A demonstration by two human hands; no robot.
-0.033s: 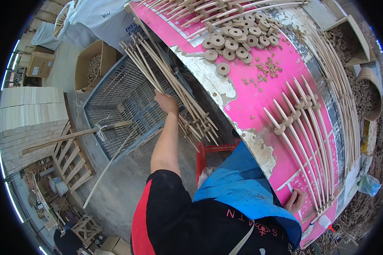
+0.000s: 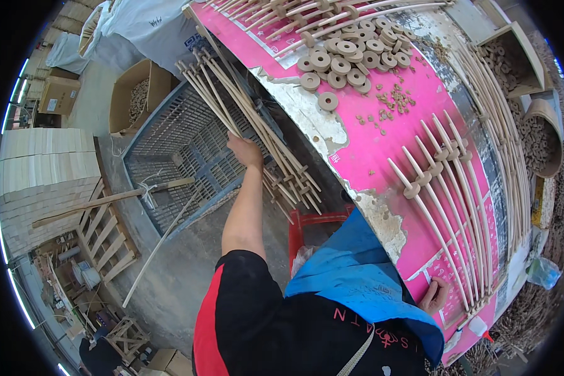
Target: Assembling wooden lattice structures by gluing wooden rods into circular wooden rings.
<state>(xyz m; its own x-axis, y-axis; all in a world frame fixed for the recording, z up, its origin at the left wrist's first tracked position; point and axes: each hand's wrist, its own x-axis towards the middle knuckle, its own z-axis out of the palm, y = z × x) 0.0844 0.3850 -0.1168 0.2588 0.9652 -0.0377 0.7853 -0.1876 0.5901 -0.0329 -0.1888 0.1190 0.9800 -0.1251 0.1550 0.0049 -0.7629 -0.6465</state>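
My left hand [image 2: 245, 151] reaches out over a blue-grey plastic basket [image 2: 163, 131], its fingers closed on thin wooden sticks [image 2: 260, 122]. These sticks lie in a loose bundle across the basket, and several carry a wooden ring near the lower end. My right hand [image 2: 435, 297] rests at the near edge of the pink-covered table [image 2: 370, 156], fingers loosely apart and nothing visible in them. Beside it lies a row of wooden sticks [image 2: 448, 207], each with a ring pushed on near its tip. A pile of wooden rings [image 2: 351, 59] sits farther off on the table.
A white-tipped bottle [image 2: 477, 326] stands by the row's near end. Long sticks [image 2: 498, 144] line the table's right side, beside a wooden box [image 2: 514, 59] and a tub [image 2: 545, 138] of small pieces. A red stool [image 2: 296, 241] is under the table edge; a cardboard box [image 2: 122, 94] stands beyond the basket.
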